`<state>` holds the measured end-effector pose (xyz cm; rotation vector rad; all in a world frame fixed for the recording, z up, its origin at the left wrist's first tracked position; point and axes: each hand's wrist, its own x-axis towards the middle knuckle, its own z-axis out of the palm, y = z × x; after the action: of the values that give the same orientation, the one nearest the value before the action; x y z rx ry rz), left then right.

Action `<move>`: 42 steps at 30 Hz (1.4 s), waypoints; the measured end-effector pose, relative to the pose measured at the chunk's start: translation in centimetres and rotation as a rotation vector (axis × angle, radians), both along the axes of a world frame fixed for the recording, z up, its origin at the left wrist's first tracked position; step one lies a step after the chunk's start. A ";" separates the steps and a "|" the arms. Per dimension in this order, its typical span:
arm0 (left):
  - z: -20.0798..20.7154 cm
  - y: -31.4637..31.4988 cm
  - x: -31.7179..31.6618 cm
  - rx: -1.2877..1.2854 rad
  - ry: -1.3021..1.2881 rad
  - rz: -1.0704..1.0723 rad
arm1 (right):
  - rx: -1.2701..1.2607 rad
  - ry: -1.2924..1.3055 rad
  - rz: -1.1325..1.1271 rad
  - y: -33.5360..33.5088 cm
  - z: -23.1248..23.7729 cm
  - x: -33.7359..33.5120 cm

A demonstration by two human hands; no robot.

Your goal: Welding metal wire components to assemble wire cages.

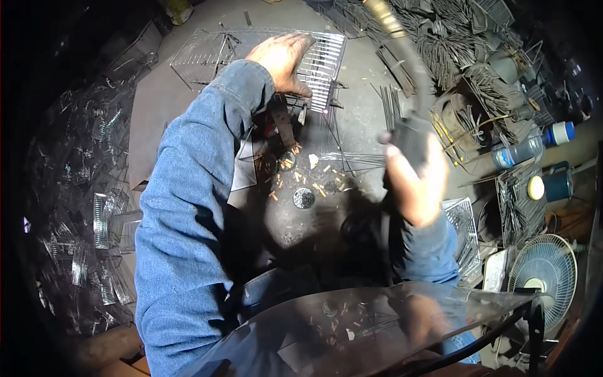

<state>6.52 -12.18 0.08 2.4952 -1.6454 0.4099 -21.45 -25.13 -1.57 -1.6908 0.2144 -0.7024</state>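
My left hand grips a wire-framed metal basket at the top of the view, thumb on its near side and fingers over the far part. Closely spaced bars form the basket's right end; thinner wires stretch left. My right hand is closed around the black handle of a welding torch. Its curved neck rises to a brass-coloured nozzle, pointing up and away from the basket. Motion blurs the torch and the right hand a little.
Cigarette butts and thin loose rods lie between my arms. Piled wire pieces fill the left side. Rod bundles, a plastic bottle and a fan are at right. A clear visor crosses the lower edge.
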 end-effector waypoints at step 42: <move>5.1 12.0 -2.5 0.026 0.072 0.375 | -0.012 0.789 0.514 3.0 -10.3 -8.7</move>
<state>3.97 -0.16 5.14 2.8035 -1.1617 0.3306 -30.17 -22.11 -11.86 -1.8578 0.3040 0.3659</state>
